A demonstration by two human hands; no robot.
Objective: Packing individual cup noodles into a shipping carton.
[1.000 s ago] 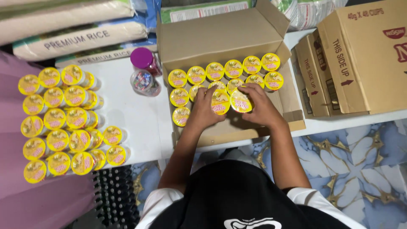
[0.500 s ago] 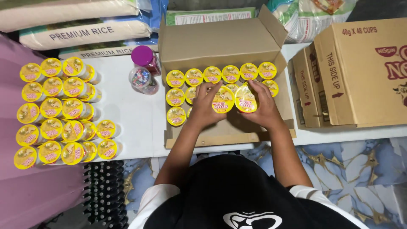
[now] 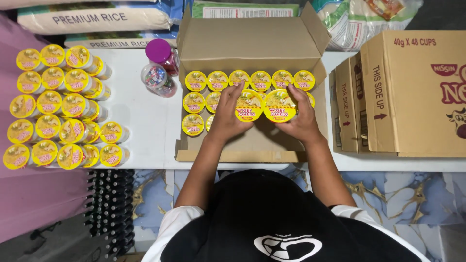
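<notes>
Left hand (image 3: 228, 116) and right hand (image 3: 301, 119) each clasp one yellow-lidded noodle cup (image 3: 249, 106) side by side over the open cardboard box (image 3: 252, 140), where lowering them crooked onto the packed rows (image 3: 250, 80) could, in my judgement, dent lids.

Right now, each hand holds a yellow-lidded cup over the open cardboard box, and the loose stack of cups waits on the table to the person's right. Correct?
Not quite. In the head view the loose stack of cups stands to the person's left. The left hand and right hand do each hold a yellow-lidded cup over the open cardboard box.
</notes>
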